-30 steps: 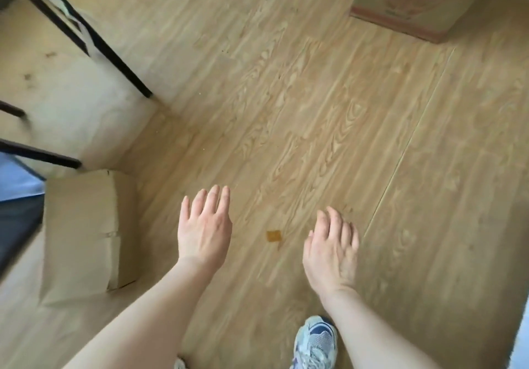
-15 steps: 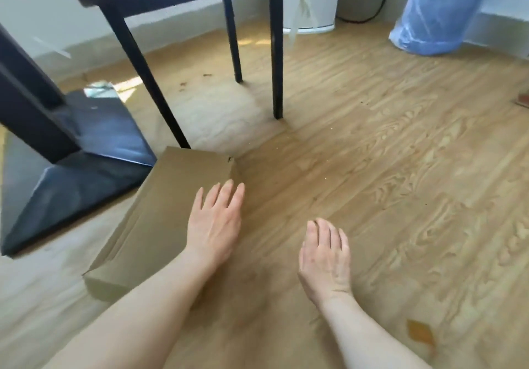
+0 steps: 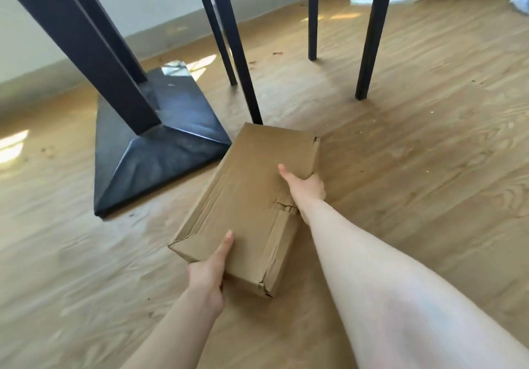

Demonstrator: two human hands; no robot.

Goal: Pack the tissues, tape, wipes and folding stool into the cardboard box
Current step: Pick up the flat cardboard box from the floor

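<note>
A closed, long brown cardboard box (image 3: 246,197) lies on the wooden floor in the middle of the head view, its corners dented and its near end torn. My left hand (image 3: 210,271) grips its near short end, thumb on top. My right hand (image 3: 306,188) holds its right long side, thumb on the top face and fingers wrapped around the edge. Tissues, tape, wipes and a folding stool are nowhere in this view.
A black table base (image 3: 160,151) with a thick slanted post stands just left of the box. Thin black chair legs (image 3: 369,39) rise behind it, one touching the box's far end. A white wall and skirting run along the back left.
The view swung left and down toward the box. Both hands went from hovering open, the left one over the box, to gripping it at its near end and right side.
</note>
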